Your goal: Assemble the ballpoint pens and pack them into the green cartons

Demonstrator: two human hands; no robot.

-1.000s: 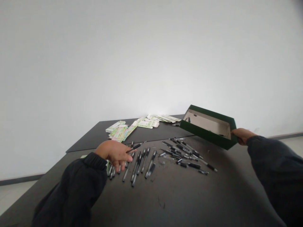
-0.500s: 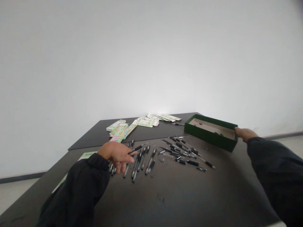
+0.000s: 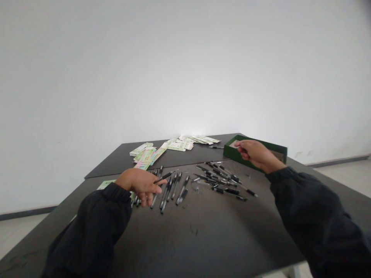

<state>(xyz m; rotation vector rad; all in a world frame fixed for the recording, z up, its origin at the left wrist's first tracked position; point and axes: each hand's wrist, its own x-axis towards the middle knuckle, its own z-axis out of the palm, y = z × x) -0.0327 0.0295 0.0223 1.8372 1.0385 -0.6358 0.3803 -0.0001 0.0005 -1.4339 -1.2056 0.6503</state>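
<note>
My left hand point(image 3: 142, 186) is closed on a pen point(image 3: 167, 176) with a black grip, its bare tip pointing right. Just below and beside this hand lie several clear-barrelled pens point(image 3: 169, 192) in a loose row, some partly hidden by it. My right hand point(image 3: 257, 153) is over the green open-topped box point(image 3: 232, 155), fingers bent together near its left part. What those fingers hold, if anything, cannot be made out. Between the hands, a jumbled heap of pens and pen parts point(image 3: 218, 177) lies on the dark table point(image 3: 220, 227).
Flat green-and-white cartons point(image 3: 181, 145) spread along the back of the table, with more printed cartons point(image 3: 146, 156) at the back left. A single pen point(image 3: 216, 147) lies behind the heap. A white wall point(image 3: 185, 69) rises behind the table.
My right hand has let go of the box's right end and moved left over the box, fingers now bent together. My left hand stays nearly in place with the pen.
</note>
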